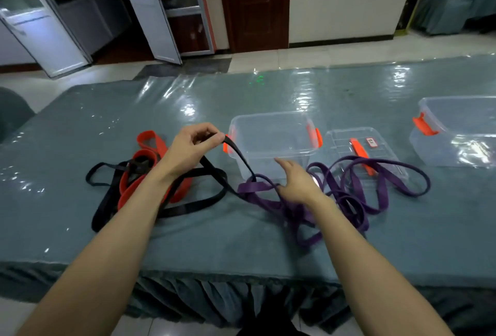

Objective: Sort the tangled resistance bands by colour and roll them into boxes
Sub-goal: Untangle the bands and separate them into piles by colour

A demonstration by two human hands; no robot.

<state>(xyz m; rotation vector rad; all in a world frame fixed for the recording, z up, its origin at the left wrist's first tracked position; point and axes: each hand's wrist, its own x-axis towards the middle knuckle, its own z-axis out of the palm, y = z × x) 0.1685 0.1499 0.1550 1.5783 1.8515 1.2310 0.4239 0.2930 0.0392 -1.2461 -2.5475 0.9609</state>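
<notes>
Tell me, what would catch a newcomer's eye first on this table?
Probably the left hand, pinching a black band and holding it up in front of the clear box in the middle of the table. That band runs down into a heap of purple bands by the open right hand, while red bands lie tangled with black ones at the left.

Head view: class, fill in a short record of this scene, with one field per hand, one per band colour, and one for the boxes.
left hand: pinches the black band, one loop held raised
right hand: open, fingers straight, over the purple band
black band: runs into the purple loops; rest tangled with the red band
purple band: loose loops, partly across the lid
boxes: near box open, empty; right box partly out of frame
</notes>
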